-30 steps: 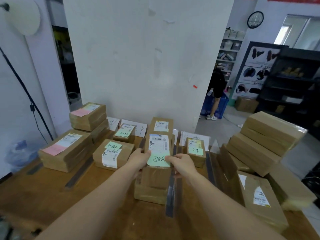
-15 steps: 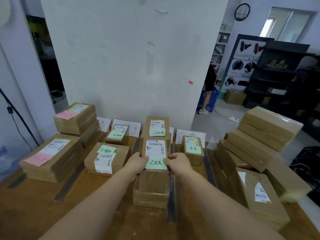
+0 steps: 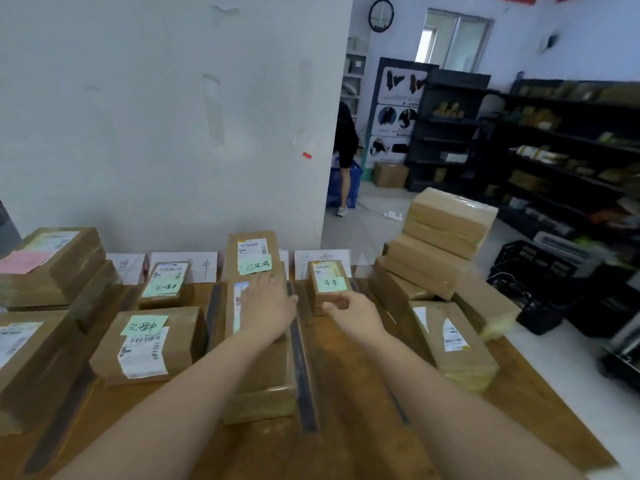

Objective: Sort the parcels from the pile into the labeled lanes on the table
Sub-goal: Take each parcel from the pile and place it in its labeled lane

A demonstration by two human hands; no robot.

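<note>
Glossy wooden table (image 3: 346,431), boxy taped cardboard parcels (image 3: 180,341).

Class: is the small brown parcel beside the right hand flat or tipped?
Flat: small brown cardboard parcel lies level, green note facing up.

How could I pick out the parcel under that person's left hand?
On the wooden table, find the middle lane between dark tape strips. The parcel tops the nearer stack there, under the left hand. Neighbouring parcels show green notes; it shows only a white label edge.
</note>
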